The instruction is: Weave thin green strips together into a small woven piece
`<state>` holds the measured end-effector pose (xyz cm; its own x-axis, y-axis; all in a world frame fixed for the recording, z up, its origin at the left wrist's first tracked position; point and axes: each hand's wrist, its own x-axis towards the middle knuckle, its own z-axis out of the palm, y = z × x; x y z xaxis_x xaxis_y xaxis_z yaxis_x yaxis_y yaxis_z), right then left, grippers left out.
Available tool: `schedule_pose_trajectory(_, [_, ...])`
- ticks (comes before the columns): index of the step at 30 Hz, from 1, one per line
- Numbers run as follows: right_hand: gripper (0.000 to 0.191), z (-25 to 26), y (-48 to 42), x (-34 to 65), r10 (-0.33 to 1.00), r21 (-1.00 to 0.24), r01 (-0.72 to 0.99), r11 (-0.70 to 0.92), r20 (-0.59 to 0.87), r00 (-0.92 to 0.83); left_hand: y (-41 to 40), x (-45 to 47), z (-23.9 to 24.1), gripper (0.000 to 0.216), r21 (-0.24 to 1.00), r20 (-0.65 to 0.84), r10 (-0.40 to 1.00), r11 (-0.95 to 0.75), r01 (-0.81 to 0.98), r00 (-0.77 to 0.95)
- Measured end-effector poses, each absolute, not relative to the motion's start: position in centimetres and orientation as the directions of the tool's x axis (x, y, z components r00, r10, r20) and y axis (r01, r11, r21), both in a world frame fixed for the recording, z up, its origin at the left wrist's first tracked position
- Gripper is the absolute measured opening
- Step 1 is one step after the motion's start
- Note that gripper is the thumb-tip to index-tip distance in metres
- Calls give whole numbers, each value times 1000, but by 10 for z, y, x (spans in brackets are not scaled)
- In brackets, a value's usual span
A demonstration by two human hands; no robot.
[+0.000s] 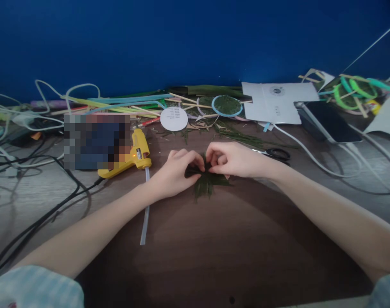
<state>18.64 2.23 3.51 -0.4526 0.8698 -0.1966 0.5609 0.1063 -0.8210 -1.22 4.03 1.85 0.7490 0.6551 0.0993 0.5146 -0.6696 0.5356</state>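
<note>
I am pinching with my left hand, fingers curled shut over the dark end of a small bundle of green leaves, thumb and fingertips meeting at its top edge. My right hand is doing the same from the other side, knuckles raised and fingers folded down onto the same bundle, so both hands are closing on it at one spot while the loose leaf tips are fanning out toward me on the table. Holding it from both sides like this is, I judge, keeping the strands gathered and pressed flat against the wood.

Both forearms are coming in low from the near corners and angling inward, wrists resting on or just above the tabletop, which is steadying the fine work of the fingertips.

Just beside my left hand a yellow glue gun is lying on its side with its nozzle pointing right, close enough to reach, and a pale glue stick is lying along the table under my left wrist. Near my right wrist black-handled scissors are lying flat. Farther back, a white paper disc, a ring filled with green, coloured straws and scattered leaf scraps are lying along the blue wall. A phone is sitting well apart to the right, with cables trailing around it.
</note>
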Motion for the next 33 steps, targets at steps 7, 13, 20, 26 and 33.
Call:
schedule_pose_trajectory(7, [17,40,25,188,863,-970,239,43,-85,-498,42,-14,16,9,520,94,642,-684,512,761])
schedule_pose_trajectory(13, [21,41,21,183,830,-994,97,45,-17,-558,43,-14,14,11,500,102,624,-705,502,775])
schedule_pose_trajectory(20, [25,40,20,183,811,-998,20,63,40,-583,43,-14,14,17,502,93,629,-699,509,772])
schedule_pose_trajectory(26, [10,31,29,188,973,-806,550,219,136,-188,42,-12,16,16,522,82,650,-674,523,756])
schedule_pose_trajectory(33, [9,12,32,190,952,-572,761,305,172,-253,42,-12,16,15,516,75,649,-675,528,757])
